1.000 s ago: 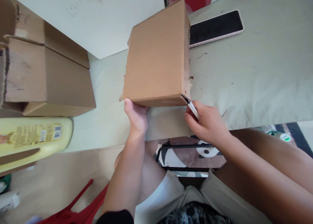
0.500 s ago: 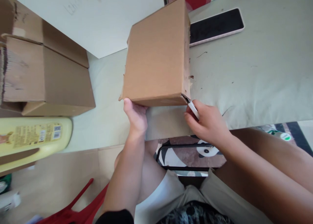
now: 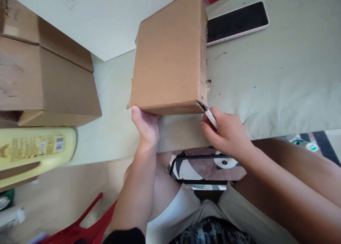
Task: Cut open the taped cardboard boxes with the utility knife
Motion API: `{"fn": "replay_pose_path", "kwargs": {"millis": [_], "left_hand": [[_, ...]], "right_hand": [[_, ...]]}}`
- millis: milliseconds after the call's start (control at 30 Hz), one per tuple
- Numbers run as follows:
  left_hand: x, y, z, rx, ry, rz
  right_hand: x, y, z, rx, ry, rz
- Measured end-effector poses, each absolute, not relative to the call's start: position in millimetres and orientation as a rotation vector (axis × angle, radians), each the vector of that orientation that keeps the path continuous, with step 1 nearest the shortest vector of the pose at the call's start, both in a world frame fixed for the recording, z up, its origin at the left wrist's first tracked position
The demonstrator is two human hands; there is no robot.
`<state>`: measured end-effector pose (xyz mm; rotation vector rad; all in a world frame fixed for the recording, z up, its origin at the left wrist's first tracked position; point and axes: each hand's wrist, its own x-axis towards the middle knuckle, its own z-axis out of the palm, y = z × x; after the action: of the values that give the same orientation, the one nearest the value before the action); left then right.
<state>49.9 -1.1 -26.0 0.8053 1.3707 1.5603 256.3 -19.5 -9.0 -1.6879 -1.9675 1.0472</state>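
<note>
A closed brown cardboard box [image 3: 170, 55] stands on the pale green table [image 3: 266, 77], near its front edge. My left hand [image 3: 145, 125] grips the box's near left bottom corner. My right hand [image 3: 226, 133] holds a small white-handled cutter [image 3: 210, 116], whose tip touches the box's near right corner at the seam.
A larger cardboard box [image 3: 45, 77] sits at the left, with a yellow bottle [image 3: 34, 149] lying in front of it. A black phone [image 3: 237, 21] lies behind the small box. A white board [image 3: 106, 16] leans at the back. A red chair [image 3: 80, 226] is below left.
The box has tilted slightly toward me and shifted a little left with my left hand. My right hand and the cutter stay at the same corner.
</note>
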Motion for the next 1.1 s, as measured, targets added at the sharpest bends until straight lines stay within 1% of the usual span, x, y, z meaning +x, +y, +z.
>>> {"fn": "replay_pose_path", "kwargs": {"millis": [233,433,500,633,867,1100], "left_hand": [[54,-4,-19,0.771,1.342,1.568],[55,-12,-13,0.854,1.277,1.498],[54,-11,-16,0.889,1.255,1.508],[49,-4,-26,0.918,1.238,1.637],[49,1,-25,0.884,1.342,1.586],[39,-4,-32,0.857,1.340,1.541]], "right_hand": [[258,-20,-7,-1.691,-1.982,1.060],[261,-24,-7,-1.690,-1.982,1.101],[262,-24,-8,-1.664,-1.986,1.093],[263,-24,-9,-1.603,-2.006,1.083],[262,-23,-11,-1.615,-1.986,1.078],[262,-23,-10,-1.593,-1.950,1.098]]}}
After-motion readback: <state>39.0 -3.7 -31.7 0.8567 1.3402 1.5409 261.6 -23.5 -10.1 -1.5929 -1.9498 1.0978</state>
